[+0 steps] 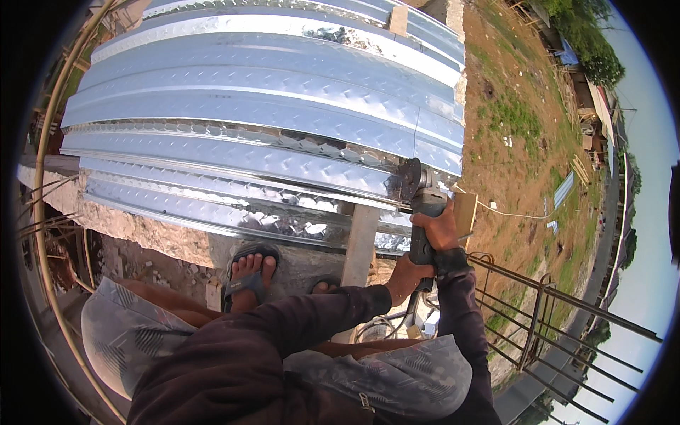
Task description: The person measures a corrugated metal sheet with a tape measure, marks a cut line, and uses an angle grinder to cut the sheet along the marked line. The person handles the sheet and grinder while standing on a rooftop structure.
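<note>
Both of my hands are wrapped around a dark angle grinder (423, 244). My right hand (440, 227) grips its front part near the gear head, and my left hand (408, 278) holds the rear of the body. The grinder's round disc (409, 180) is at the surface of the ribbed, shiny metal decking sheets (269, 92), near their right end. Whether the disc is cutting into the metal cannot be made out. A thin dark line crosses the sheets beyond the disc. A cord runs down from the grinder's rear.
A wooden plank (361, 244) lies across the near sheets, beside my sandalled foot (249, 273). Steel rebar (559, 304) juts out at the lower right. A rough concrete edge (149, 223) and a bamboo pole (44, 184) stand left. Ground with grass (517, 120) lies well below, right.
</note>
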### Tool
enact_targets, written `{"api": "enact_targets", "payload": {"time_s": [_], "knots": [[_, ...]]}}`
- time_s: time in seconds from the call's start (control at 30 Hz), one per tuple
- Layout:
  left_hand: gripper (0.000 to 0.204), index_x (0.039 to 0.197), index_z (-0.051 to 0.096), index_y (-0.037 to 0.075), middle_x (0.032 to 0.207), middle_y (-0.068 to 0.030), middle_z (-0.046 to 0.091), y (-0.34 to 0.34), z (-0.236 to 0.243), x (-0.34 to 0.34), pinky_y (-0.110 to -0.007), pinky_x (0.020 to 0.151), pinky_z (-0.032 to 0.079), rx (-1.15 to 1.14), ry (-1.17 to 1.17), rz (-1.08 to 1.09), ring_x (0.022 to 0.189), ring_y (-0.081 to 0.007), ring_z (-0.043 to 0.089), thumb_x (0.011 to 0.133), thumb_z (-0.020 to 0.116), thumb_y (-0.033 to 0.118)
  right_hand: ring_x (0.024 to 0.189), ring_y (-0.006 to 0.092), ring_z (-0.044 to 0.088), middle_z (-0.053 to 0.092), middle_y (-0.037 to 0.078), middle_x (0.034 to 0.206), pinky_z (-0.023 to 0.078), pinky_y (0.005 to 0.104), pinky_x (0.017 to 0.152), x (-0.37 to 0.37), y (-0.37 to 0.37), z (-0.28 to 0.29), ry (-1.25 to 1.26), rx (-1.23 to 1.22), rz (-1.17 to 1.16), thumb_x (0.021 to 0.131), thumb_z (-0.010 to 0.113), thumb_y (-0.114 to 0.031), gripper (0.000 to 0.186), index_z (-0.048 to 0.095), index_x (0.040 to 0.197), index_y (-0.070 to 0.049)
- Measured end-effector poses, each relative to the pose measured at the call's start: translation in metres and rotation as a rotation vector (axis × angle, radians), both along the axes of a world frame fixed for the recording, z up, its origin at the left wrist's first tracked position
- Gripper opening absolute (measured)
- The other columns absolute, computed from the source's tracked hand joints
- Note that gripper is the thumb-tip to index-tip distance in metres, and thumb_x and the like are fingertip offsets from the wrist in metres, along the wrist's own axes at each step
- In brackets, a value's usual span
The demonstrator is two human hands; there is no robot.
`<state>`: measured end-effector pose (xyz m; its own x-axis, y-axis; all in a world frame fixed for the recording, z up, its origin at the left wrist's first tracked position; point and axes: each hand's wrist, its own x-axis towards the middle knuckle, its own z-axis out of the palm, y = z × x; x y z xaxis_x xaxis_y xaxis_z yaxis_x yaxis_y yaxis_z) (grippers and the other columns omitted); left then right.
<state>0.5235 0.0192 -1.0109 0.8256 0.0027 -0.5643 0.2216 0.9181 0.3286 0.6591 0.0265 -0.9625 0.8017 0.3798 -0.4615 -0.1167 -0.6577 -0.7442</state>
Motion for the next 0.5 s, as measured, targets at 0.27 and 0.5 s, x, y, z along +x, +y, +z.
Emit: {"api": "enact_targets", "payload": {"time_s": [0.27,0.5], "knots": [[0.027,0.107,0.061,0.001,0.092,-0.0044,0.066,0.004,-0.006,-0.001,-0.030,0.069,0.055,0.015,-0.044,-0.061,0.078,-0.0133,0.065,0.082,0.068,0.008,0.093,0.0246,0.064,0.064,0.015,0.107,0.055,0.0368,0.081,0.004,-0.004,-0.010,-0.029,-0.025,-0.005,0.065,0.083,-0.011,0.083,0.036,0.132,0.005],[0.029,0.096,0.059,0.000,0.082,-0.0049,0.062,0.006,-0.001,-0.004,-0.033,0.063,0.053,0.029,-0.042,-0.022,0.069,-0.0151,0.061,0.074,0.074,0.011,0.092,0.0246,0.064,0.063,0.014,0.106,0.055,0.0378,0.080,0.000,-0.004,-0.011,-0.017,0.018,0.000,0.065,0.084,-0.013,0.082,0.038,0.132,0.004]]}}
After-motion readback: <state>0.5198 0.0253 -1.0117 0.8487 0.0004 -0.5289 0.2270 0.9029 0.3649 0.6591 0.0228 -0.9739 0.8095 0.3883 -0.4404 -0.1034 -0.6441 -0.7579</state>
